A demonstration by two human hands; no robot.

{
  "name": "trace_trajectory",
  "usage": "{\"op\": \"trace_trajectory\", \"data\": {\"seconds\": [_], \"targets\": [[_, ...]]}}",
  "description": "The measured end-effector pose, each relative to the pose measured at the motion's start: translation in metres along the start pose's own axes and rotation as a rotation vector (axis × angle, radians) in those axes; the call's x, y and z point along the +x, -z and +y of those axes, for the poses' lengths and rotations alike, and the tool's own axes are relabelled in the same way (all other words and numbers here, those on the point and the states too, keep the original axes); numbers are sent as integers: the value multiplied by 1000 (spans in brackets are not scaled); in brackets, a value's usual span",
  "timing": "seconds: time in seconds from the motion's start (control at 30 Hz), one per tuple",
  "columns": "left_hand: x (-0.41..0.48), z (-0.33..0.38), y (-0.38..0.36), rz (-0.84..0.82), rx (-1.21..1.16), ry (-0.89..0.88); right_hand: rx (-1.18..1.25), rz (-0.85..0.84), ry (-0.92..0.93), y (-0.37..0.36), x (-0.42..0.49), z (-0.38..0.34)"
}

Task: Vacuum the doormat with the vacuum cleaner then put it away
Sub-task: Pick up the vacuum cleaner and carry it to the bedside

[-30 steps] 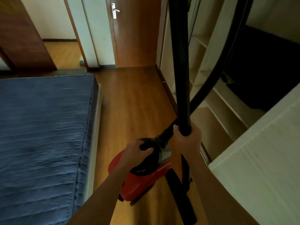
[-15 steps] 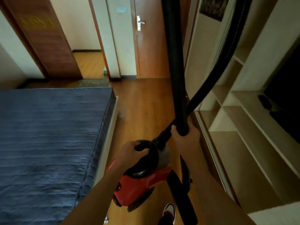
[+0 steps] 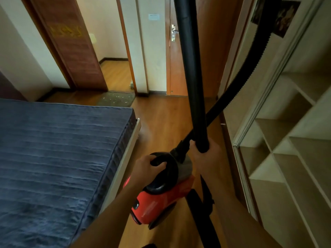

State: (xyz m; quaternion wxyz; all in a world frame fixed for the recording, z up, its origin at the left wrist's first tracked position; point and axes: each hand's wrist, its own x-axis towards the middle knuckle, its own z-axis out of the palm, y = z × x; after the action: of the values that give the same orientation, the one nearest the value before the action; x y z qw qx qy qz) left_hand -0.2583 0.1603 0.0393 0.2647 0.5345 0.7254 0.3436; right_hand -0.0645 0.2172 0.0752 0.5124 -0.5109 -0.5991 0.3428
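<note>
Currently left grip (image 3: 146,166) curls round the black carry handle (image 3: 169,170) of the red vacuum cleaner (image 3: 157,203), held above the wooden floor (image 3: 161,122) beside the blue bed (image 3: 53,158). Right grip (image 3: 206,158) wraps the upright black wand (image 3: 193,77); ribbed hose (image 3: 241,83) arcs up right, past open shelves (image 3: 295,158). Doormat (image 3: 116,99) lies well apart at the far doorway, speckled with pale bits.

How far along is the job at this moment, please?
Done: only fetching; the vacuum cleaner looks lifted. In hand: the left hand grips its handle, the right hand holds the black tube. Left: the doormat ahead shows pale specks, so vacuuming and putting away remain.
</note>
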Motion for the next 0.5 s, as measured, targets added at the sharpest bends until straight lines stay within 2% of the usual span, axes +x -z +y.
{"op": "trace_trajectory", "data": {"seconds": [0.33,0.5], "targets": [[152,-3,-11,6,-52,-7,-33,-11,47,-61,137,40],[258,-9,0,-8,-51,-33,-34,-19,-2,-111,230,51]]}}
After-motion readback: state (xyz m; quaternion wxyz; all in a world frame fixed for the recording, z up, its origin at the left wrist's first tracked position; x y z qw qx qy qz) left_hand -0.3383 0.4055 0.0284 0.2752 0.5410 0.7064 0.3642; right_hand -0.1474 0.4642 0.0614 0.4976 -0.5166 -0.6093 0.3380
